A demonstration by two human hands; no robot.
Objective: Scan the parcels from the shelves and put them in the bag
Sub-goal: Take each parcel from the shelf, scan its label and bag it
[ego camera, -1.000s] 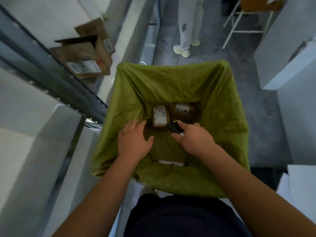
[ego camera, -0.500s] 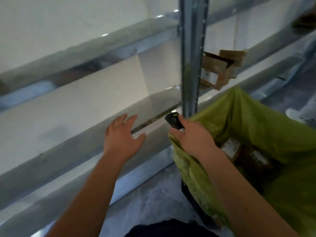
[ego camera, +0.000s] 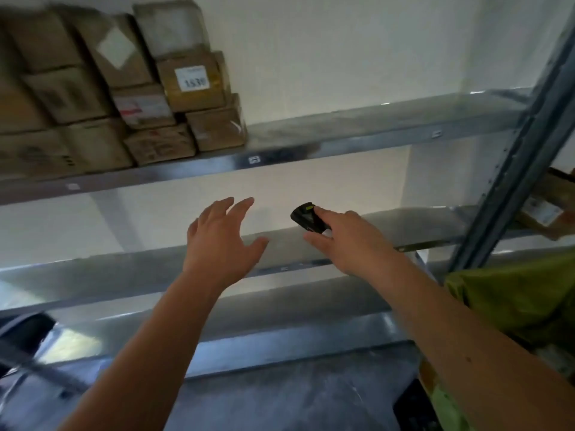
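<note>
Several brown cardboard parcels (ego camera: 124, 88) are stacked on the upper metal shelf (ego camera: 342, 141) at the top left; one carries a white label (ego camera: 194, 78). My left hand (ego camera: 222, 241) is raised in front of the middle shelf, fingers spread, holding nothing, well below the parcels. My right hand (ego camera: 348, 241) grips a small black scanner (ego camera: 306, 217) with a green light, pointed up and left. The green bag (ego camera: 513, 293) shows at the right edge, beside my right forearm.
A grey metal upright (ego camera: 513, 169) of the rack slants down the right side. Behind it lie more cardboard parcels (ego camera: 541, 209). The middle shelf (ego camera: 124, 275) and a lower shelf run across the view. A dark object (ego camera: 21, 334) sits at the far left.
The view has swung from the bag up to the shelves. Both hands came out of the bag and rose toward the rack. The scanner stays in my right hand.
</note>
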